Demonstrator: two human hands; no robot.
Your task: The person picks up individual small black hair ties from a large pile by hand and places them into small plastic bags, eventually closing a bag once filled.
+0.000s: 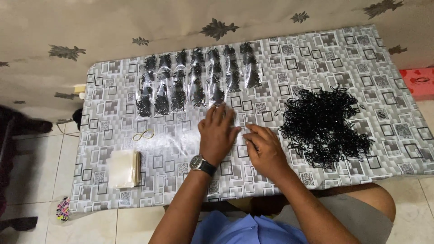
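Now I press my flat left hand [218, 134] on a clear sleeve [181, 144]; right hand [266, 151] curled (grasp unclear), black bands [323, 124] just right; next, a careful pinch.

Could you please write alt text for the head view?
A person's left hand and right hand press flat on a clear plastic bag, between a pile of black bands and filled bags.

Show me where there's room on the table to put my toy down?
Bare cloth lies at the far right corner, beyond the loose black bands, and along the left edge of the table, above the paper stack. It is crowded at the filled bags, at the pile, and in the middle, where the left hand and right hand press down.
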